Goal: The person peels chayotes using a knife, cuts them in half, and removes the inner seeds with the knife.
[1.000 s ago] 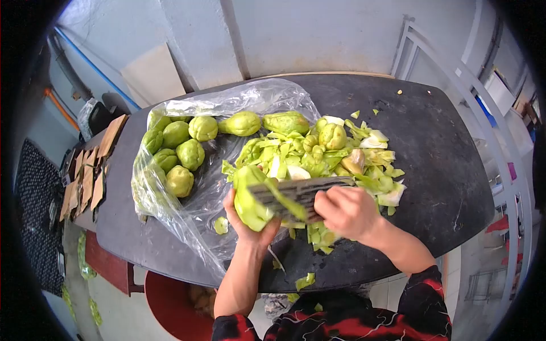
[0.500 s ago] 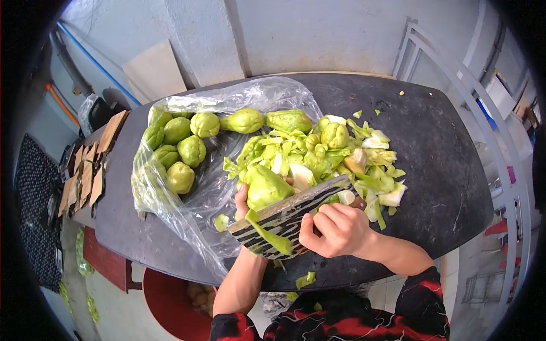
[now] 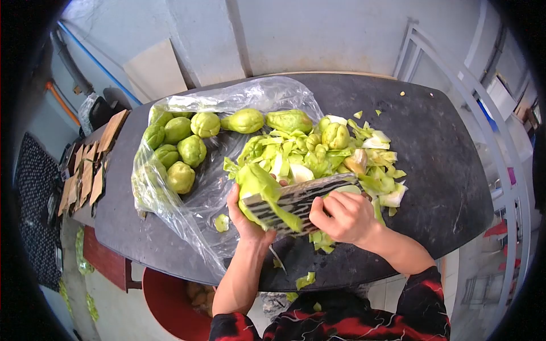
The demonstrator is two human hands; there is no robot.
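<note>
Chayote [image 3: 253, 177], pale green and partly pared, sits near the middle of the worktop [image 3: 432, 170], held just above it in the left hand [image 3: 245, 225], whose fingers are wrapped around its side and underside. The right hand [image 3: 346, 219] is closed, fingers curled, on a broad knife [image 3: 304, 199]; from where I stand I can't make out the handle under that grip. Taking the worker's side as six o'clock, the streaked blade slants from the chayote towards two o'clock, and a limp strip of peel [image 3: 289, 219] hangs across its face. A loose heap of peelings [image 3: 327, 162] spreads from twelve to two o'clock of the held chayote, with a knobbly chayote [image 3: 335, 136] resting among them. Towards ten o'clock, a clear plastic bag [image 3: 190, 219] lies open, whole chayotes [image 3: 192, 150] gathered at its far left side. Two more, one at twelve [image 3: 245, 121] and one nearer one [image 3: 289, 121], lie along the bag's far side. Below the worktop's near edge, at seven o'clock, stands a red tub [image 3: 165, 301] with pale brownish pieces inside.
</note>
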